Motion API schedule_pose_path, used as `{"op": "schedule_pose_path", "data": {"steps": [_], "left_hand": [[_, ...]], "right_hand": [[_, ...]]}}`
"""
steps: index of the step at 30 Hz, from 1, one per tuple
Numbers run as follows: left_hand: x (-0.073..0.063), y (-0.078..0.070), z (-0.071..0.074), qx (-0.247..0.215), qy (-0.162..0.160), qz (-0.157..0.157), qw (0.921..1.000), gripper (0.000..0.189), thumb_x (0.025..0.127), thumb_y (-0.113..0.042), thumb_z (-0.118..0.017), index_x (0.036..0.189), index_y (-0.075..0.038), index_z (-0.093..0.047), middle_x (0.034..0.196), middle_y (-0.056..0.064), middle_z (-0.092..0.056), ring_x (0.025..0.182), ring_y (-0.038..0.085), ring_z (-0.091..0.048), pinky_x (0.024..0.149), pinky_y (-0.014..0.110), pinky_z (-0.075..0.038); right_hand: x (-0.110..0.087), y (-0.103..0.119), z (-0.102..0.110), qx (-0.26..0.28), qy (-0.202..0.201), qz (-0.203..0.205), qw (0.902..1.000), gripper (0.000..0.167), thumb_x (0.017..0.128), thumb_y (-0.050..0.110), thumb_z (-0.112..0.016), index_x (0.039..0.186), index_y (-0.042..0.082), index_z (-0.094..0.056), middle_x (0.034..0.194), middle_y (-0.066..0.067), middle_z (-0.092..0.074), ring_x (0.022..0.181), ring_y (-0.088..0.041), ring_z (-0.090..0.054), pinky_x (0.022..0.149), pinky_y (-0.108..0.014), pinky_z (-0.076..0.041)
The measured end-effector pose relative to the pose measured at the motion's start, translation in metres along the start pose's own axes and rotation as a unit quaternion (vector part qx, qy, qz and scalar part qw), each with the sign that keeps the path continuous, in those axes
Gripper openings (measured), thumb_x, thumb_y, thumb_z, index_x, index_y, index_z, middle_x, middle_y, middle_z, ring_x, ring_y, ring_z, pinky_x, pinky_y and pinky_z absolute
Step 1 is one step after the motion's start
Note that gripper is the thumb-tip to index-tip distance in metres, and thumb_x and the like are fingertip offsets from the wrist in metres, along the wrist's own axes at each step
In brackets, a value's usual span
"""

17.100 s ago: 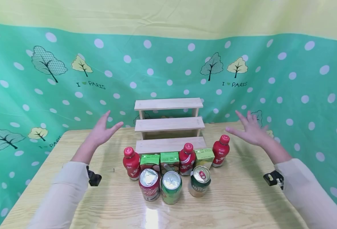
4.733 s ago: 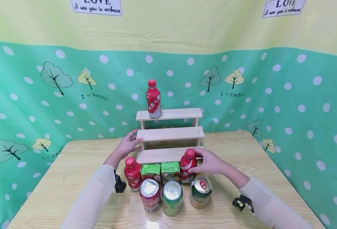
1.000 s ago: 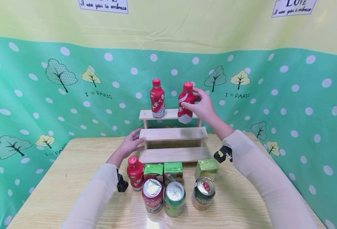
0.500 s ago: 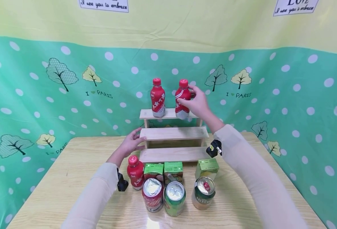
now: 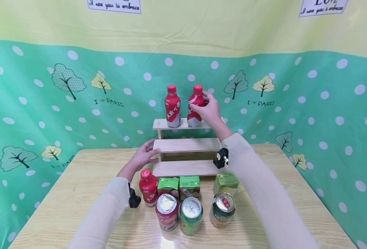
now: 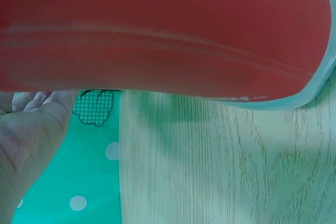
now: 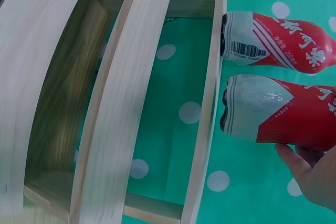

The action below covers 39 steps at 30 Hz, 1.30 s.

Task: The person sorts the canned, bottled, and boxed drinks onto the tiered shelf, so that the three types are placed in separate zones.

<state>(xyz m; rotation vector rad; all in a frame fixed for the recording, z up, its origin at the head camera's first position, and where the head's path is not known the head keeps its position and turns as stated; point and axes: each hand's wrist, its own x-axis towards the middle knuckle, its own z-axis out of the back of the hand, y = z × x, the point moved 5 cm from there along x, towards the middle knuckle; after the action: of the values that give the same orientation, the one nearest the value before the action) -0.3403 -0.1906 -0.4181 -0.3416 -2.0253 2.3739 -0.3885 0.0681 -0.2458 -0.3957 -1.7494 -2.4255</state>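
Note:
A red drink bottle (image 5: 195,110) is upright at the top board of a three-step wooden shelf (image 5: 188,145). My right hand (image 5: 209,108) grips it from the right, thumb in front. In the right wrist view, a narrow gap shows between this bottle's base (image 7: 244,106) and the board. Just left of it, another red bottle (image 5: 172,107) stands on the same board. My left hand (image 5: 142,157) holds the left end of the middle board, with the thumb at its front; the far fingers are partly hidden. A third red bottle (image 6: 157,35) fills the upper left wrist view.
In front of the shelf stand green-topped drink cartons (image 5: 189,185), a paler green carton (image 5: 226,183), a red can (image 5: 167,211), a green can (image 5: 191,216) and a dark green can (image 5: 222,210). A dotted cloth (image 5: 295,103) hangs behind the table (image 5: 87,193).
My right hand has brought the bottle left and slightly farther back, closer to the bottle on the top board. Earlier, that bottle stood among the cartons. My left hand stays at the middle board.

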Motion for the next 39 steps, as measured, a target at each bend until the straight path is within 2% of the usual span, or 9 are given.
{"op": "schedule_pose_path", "data": {"steps": [20,39], "left_hand": [[-0.005,0.003,0.002,0.001,-0.007,0.002,1.0000,0.068,0.096,-0.019,-0.054,0.151,-0.017,-0.015,0.149,0.023,-0.027,0.132,0.041,-0.038,0.097,0.048,-0.049],[0.001,0.004,0.000,0.004,-0.008,-0.001,1.0000,0.070,0.094,-0.020,-0.056,0.151,-0.018,-0.015,0.149,0.022,-0.028,0.132,0.041,-0.039,0.097,0.048,-0.049]], "right_hand": [[0.004,-0.011,-0.030,0.009,0.014,0.033,0.9993,0.069,0.085,0.023,-0.070,0.144,0.020,-0.035,0.134,-0.006,-0.049,0.121,-0.021,-0.048,0.097,-0.039,-0.052],[0.017,-0.012,-0.036,0.030,0.021,0.018,0.9992,0.068,0.088,0.024,-0.066,0.146,0.025,-0.030,0.140,-0.005,-0.043,0.126,-0.021,-0.043,0.099,-0.040,-0.051]]}}
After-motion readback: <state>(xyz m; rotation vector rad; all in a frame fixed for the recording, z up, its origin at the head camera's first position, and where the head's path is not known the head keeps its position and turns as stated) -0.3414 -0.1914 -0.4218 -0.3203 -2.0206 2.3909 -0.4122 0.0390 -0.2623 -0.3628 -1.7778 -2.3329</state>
